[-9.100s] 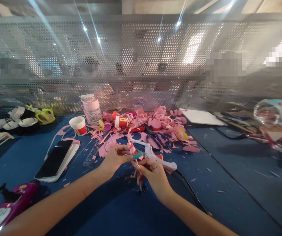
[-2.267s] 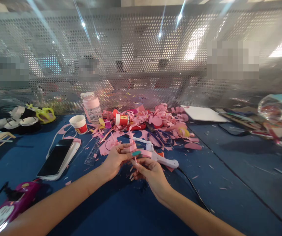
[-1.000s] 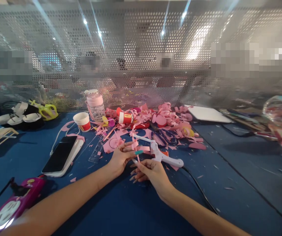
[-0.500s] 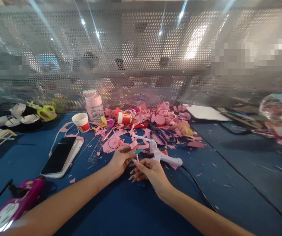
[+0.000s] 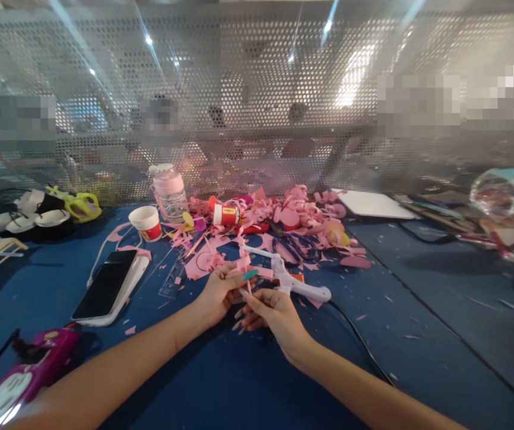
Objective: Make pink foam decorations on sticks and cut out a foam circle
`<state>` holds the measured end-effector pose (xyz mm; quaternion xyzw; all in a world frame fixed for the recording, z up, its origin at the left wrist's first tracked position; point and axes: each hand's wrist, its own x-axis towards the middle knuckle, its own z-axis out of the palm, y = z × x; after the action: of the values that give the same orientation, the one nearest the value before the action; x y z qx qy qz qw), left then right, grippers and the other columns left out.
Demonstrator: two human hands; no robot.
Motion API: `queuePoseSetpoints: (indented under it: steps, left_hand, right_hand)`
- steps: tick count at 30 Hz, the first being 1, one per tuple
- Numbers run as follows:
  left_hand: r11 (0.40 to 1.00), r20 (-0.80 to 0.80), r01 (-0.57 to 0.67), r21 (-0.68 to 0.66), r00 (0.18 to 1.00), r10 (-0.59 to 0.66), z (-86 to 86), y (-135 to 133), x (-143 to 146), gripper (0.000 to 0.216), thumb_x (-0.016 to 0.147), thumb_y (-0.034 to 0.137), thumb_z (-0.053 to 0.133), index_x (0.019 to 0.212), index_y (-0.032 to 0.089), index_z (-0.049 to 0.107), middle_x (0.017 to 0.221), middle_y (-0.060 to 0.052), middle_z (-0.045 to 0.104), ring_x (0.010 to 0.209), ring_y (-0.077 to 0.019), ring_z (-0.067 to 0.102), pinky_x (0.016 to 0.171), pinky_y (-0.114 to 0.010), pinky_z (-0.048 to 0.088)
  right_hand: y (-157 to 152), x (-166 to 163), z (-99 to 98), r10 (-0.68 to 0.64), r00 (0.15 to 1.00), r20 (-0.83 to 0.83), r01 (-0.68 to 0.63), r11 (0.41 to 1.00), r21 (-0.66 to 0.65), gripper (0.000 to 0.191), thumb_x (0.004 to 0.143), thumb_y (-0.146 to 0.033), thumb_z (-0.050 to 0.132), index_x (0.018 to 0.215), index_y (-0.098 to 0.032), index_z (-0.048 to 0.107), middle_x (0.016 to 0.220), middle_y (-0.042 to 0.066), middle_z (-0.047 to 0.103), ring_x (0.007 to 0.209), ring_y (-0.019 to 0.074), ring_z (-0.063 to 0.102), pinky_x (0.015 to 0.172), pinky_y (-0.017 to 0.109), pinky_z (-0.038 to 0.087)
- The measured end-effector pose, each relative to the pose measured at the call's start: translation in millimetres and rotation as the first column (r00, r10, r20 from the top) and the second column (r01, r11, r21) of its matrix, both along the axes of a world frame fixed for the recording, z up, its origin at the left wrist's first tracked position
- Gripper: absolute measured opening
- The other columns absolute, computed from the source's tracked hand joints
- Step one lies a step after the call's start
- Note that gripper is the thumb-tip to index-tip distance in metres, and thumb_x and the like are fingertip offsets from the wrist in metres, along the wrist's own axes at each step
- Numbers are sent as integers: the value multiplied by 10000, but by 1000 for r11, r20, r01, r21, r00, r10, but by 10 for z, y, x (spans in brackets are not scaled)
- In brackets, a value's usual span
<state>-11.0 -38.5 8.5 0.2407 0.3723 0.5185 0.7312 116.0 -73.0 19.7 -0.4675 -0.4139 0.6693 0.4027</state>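
My left hand [image 5: 216,294] is closed in a pinch on a pink paper strip [image 5: 243,261], whose upper part curls above my fingers. My right hand [image 5: 279,313] pinches the lower end of the same strip just below the left thumb, its other fingers loosely bent. Both hands meet low over the blue table [image 5: 239,382]. Directly behind and to the right of them lies a white hot glue gun [image 5: 304,288], its cord trailing toward the front right. Beyond that spreads a heap of pink paper scraps [image 5: 286,215].
Left of the hands lie a phone [image 5: 106,283], a clear ruler [image 5: 173,280] and a purple power strip [image 5: 33,370]. Paper cups [image 5: 146,222] and a water bottle [image 5: 170,191] stand farther back. Dark-handled scissors [image 5: 299,246] lie among the scraps. A perforated metal screen [image 5: 257,71] closes the back.
Both hands keep nearly the same place and grip. The pink strip has shifted slightly, with a flat length now showing to the right of my left thumb. The view has moved slightly.
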Motion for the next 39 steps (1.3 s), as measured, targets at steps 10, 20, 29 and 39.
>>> queuePoseSetpoints:
  steps: [10,20,29,39]
  left_hand:
    - [999,61,39,16,997,-40,14,-21,-1,235,518,140,782,683,109,617,586,-32,658,460,-94,568,445,-180,459]
    - [996,129,35,-81,991,-24,108,-66,41,136,563,110,746,668,111,658,614,-25,655,542,-96,598,489,-161,464]
    - [992,105,34,-118,994,-22,81,-82,39,154,602,143,728,739,136,658,681,-32,674,594,-122,633,538,-192,509]
    - [994,34,105,18,994,-106,83,-55,12,242,533,213,780,592,118,565,553,-14,614,443,-67,538,370,-133,370]
  right_hand:
    - [-5,-1,-6,13,1000,-28,-13,1000,-1,384,594,-478,706,634,-127,554,569,3,623,452,122,624,441,206,483]
    - [-22,-13,7,19,997,-72,-19,1000,3,405,583,-497,706,628,-130,543,562,0,615,445,121,614,451,221,481]
    - [-27,-19,7,10,995,-101,-12,1000,-13,406,568,-490,718,622,-126,548,560,-1,618,444,121,616,440,209,480]
    - [-59,-31,13,10,993,-116,-13,1000,-26,411,579,-497,710,619,-126,536,549,2,610,440,115,608,441,211,481]
